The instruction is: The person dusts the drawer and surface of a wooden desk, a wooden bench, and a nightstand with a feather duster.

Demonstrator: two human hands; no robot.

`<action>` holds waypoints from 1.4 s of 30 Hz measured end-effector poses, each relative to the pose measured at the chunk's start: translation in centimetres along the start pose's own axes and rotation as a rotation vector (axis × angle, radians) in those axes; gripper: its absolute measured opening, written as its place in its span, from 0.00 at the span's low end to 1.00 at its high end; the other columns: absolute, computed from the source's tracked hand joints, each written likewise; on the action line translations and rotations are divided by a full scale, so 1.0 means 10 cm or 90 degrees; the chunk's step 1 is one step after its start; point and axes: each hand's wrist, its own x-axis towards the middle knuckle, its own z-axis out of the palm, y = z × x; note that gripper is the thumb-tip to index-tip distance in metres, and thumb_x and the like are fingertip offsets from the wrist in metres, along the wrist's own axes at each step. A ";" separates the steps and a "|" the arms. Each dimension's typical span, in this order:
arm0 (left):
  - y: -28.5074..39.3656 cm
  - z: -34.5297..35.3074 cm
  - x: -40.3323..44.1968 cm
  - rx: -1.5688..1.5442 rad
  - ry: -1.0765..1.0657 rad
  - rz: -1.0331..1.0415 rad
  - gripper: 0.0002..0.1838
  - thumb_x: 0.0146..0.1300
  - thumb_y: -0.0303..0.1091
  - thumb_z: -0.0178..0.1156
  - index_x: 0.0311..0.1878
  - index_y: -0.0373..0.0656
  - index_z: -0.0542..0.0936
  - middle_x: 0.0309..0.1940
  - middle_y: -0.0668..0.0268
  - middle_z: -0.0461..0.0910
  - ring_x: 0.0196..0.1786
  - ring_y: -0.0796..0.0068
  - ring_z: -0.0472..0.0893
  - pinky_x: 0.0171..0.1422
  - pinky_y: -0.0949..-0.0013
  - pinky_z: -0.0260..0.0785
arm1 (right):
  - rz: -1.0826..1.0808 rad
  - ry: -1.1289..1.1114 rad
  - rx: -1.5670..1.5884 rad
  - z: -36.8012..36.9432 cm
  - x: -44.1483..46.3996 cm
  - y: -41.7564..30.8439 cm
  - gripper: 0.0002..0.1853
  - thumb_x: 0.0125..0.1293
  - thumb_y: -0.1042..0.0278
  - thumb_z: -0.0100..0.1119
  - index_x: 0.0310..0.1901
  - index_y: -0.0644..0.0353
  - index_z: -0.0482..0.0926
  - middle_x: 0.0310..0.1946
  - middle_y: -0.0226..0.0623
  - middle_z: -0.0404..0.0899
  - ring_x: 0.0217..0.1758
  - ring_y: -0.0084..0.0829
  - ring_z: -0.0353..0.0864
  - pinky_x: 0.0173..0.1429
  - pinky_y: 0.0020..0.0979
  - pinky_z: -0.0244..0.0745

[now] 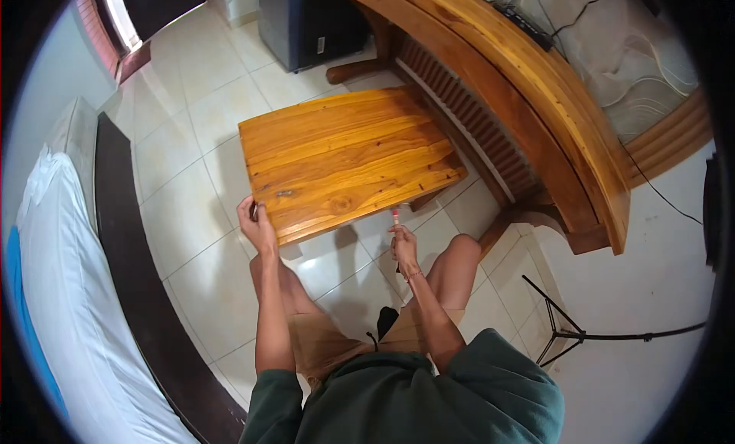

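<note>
A small wooden table [344, 157] with a glossy, orange-brown top stands in front of my knees. My left hand [260, 228] is closed on its near left corner, the thumb by the top and the fingers at the side edge. Closed in a fist, my right hand [404, 246] holds a slim tool [395, 213] with a red part upright just off the table's near edge. The tool's far end is close to that edge, and its kind I cannot make out. A small dark mark [285, 192] shows on the tabletop near my left hand.
Right of the table is a large curved wooden furniture piece [490, 69] with slats. A black speaker-like box [310, 31] stands behind. A bed with a white sheet [69, 291] and dark frame [145, 291] lies left. A black tripod stand [579, 337] is at right.
</note>
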 end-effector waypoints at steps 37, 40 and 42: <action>-0.07 -0.03 0.01 -0.082 0.012 -0.017 0.07 0.61 0.20 0.52 0.42 0.37 0.72 0.41 0.64 0.75 0.45 0.76 0.74 0.53 0.74 0.65 | -0.072 -0.242 -0.400 0.62 -0.97 1.96 0.05 0.63 0.70 0.43 0.32 0.58 0.70 0.16 0.30 0.65 0.16 0.22 0.64 0.18 0.30 0.61; -0.10 -0.05 0.02 -0.116 0.014 -0.067 0.06 0.62 0.22 0.52 0.43 0.36 0.72 0.43 0.62 0.75 0.47 0.76 0.73 0.55 0.74 0.64 | -0.097 -0.407 -0.591 0.09 -0.96 1.12 0.07 0.61 0.69 0.45 0.34 0.60 0.74 0.24 0.42 0.75 0.26 0.35 0.76 0.29 0.37 0.69; -0.12 -0.07 0.04 -0.141 0.015 -0.109 0.06 0.64 0.23 0.51 0.44 0.36 0.72 0.43 0.62 0.75 0.50 0.75 0.73 0.57 0.74 0.63 | -0.176 -0.463 -0.728 -0.18 -1.11 0.25 0.09 0.61 0.66 0.49 0.36 0.60 0.75 0.30 0.50 0.77 0.34 0.44 0.78 0.35 0.42 0.71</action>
